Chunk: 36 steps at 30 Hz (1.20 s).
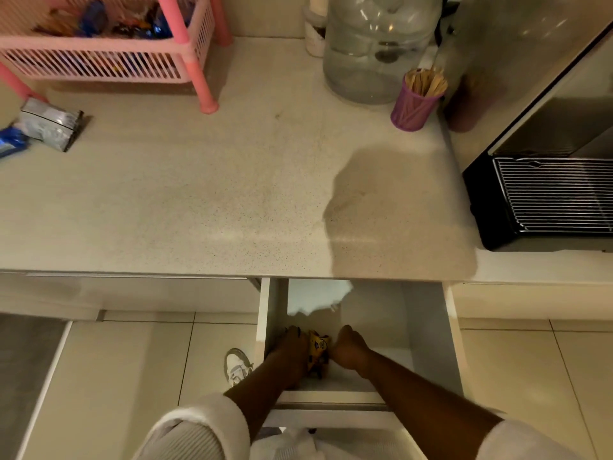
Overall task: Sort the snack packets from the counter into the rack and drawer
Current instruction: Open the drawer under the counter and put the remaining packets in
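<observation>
Below the counter edge, the white drawer (428, 330) stands pulled out. Both my hands reach down into it. My left hand (292, 350) and my right hand (348, 350) hold yellow snack packets (319, 351) between them near the drawer's front left. A white sheet (315, 297) lies at the drawer's back. On the counter's far left lie a silver packet (53, 122) and a blue packet (11, 141). The pink rack (99, 58) at the back left holds several dark and blue packets.
A large clear water bottle (378, 44) and a purple cup of wooden sticks (414, 104) stand at the back right. A black appliance with a metal grille (547, 200) sits at the right. My shoe (236, 365) is on the tiled floor.
</observation>
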Available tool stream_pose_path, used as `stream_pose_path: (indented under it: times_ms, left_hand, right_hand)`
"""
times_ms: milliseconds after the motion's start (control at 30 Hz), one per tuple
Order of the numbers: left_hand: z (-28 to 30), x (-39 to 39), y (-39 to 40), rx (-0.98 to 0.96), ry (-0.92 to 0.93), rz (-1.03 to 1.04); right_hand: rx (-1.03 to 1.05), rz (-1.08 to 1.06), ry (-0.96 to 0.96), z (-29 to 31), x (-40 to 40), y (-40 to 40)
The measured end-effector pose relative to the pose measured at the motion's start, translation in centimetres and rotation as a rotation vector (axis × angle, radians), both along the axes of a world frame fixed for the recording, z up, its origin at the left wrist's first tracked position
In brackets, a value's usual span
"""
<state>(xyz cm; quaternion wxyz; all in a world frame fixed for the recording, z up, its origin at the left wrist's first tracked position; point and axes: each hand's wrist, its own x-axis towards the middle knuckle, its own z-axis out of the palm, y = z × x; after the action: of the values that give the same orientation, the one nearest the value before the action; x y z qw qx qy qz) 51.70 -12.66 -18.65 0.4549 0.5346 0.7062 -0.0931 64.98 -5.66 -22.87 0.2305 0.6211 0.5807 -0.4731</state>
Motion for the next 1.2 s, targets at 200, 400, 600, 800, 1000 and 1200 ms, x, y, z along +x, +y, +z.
stream_pose_path:
  times_ms: [200, 400, 600, 800, 1000, 1200]
  left_hand:
    - [5.4, -0.4, 0.3, 0.218, 0.000, 0.014]
    - [12.1, -3.7, 1.7, 0.618, 0.029, 0.133]
    - [16.2, -11.0, 3.1, 0.867, 0.132, 0.311]
    - [16.6, -23.1, 3.8, 0.919, 0.313, 0.407]
    - [16.6, -38.5, 4.0, 0.842, 0.538, 0.528]
    - [15.6, -52.4, 4.1, 0.698, 0.695, 0.669]
  right_hand:
    - [0.325, 0.248, 0.130, 6.2, -1.0, 0.1]
    - [0.648, 0.157, 0.284, 13.9, -4.7, 1.7]
    - [0.713, 0.117, 0.536, 18.5, -12.0, 4.6]
    - [0.724, 0.264, 0.602, 21.1, -24.1, 8.7]
    - [0.740, 0.481, 0.623, 21.4, -36.7, 12.7]
    - [0.763, 0.701, 0.654, 19.9, -49.6, 14.6]
